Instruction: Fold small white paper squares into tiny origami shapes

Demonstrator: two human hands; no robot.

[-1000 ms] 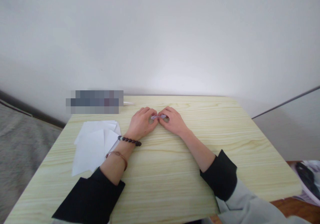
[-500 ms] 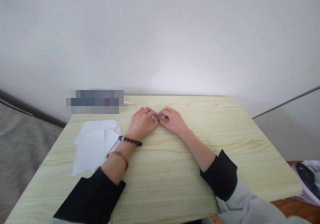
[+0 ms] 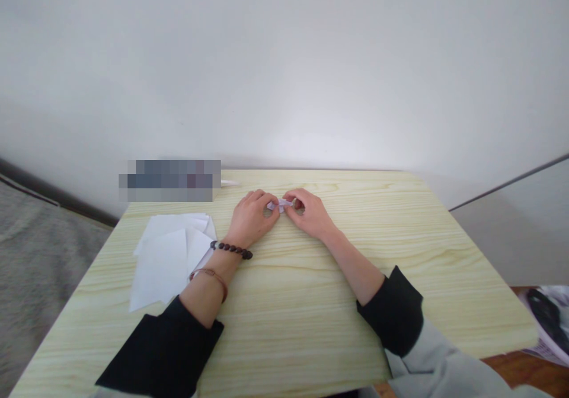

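Note:
A small folded piece of pale paper [image 3: 280, 205] is pinched between both hands at the far middle of the light wooden table [image 3: 400, 250]. My left hand [image 3: 251, 217] has its fingers curled on the paper's left end; a dark bead bracelet and a thin brown band sit on that wrist. My right hand [image 3: 309, 214] pinches the right end with thumb and fingers. Both hands rest on the tabletop, close together.
A loose pile of white paper sheets [image 3: 166, 259] lies on the table to the left of my left arm. A white wall stands right behind the table's far edge. A dark object on printed paper [image 3: 549, 321] lies low at the right, off the table.
The paper piece looks more bunched and slightly raised between the fingertips. My right hand's fingers have shifted a little over it. The arms stay where they were.

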